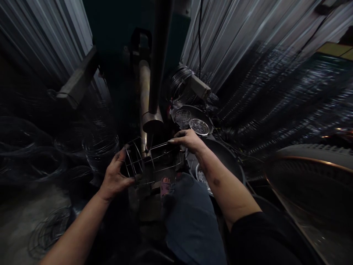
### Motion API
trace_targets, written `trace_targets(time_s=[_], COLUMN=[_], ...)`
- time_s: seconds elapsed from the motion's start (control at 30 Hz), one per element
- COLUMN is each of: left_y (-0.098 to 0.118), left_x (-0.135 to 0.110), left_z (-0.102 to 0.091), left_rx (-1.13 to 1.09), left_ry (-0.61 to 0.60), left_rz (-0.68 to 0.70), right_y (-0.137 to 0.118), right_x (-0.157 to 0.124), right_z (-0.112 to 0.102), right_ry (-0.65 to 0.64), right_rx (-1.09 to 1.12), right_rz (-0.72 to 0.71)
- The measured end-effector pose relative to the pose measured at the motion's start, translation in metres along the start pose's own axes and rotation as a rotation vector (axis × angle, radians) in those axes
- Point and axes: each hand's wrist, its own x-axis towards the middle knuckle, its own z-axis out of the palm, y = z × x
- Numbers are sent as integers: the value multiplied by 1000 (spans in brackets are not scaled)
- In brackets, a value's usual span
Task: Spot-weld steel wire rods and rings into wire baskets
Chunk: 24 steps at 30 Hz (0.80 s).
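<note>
A wire rack (150, 158), made of thin metal rods, sits under a vertical metal rod with a cone-shaped collar (152, 123) in the middle of the view. My left hand (117, 175) grips the rack's left edge, thumb and fingers closed round the wires. My right hand (187, 140) holds the rack's right end with fingers curled over a rod. My knee in blue trousers (190, 217) is just below the rack.
Coils and rings of wire (91, 151) lie in the dark at the left. Round trays with small metal parts (199, 127) stand behind my right hand. A large dark pan (228, 158) sits beside my right forearm. Stacks of wire grilles (281, 92) fill the right side.
</note>
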Motion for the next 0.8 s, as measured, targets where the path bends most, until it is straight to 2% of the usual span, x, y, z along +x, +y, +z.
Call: trace_targets(time_s=[0.6, 0.8], left_y=[2, -2], left_x=[3, 2], left_z=[-1, 0], left_rx=[-35, -63], left_ry=[-26, -27], left_rz=[-78, -58], right_y=[-2, 3], right_x=[3, 3], right_z=[-2, -2], right_ry=[35, 38], right_rx=[-61, -22], right_rz=[-48, -88])
